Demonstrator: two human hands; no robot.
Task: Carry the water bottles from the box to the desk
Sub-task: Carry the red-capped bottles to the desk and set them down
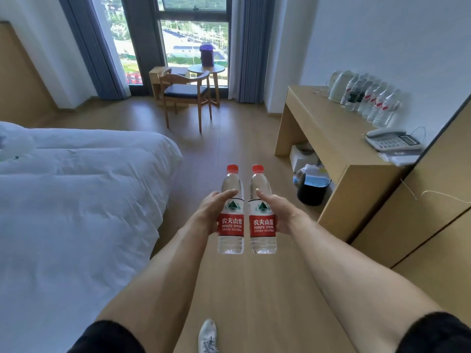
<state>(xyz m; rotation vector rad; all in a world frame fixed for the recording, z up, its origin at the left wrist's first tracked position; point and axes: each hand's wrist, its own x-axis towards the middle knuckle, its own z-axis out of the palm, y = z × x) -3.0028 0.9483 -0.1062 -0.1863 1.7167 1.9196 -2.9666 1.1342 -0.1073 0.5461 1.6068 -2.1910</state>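
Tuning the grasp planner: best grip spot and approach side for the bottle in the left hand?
Grip the left bottle at mid-body, on the labelled band, coming from its outer left side, as the left hand does now. The body is straight and widest there. The right bottle blocks the inner side, and the neck above tapers.

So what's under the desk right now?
Under the desk stand a black bin with a blue-and-white bag in it and a white box further back. The desk's side panel hides anything further right.

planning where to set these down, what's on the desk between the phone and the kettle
In the head view, a row of water bottles stands between the kettle and phone on the desk.
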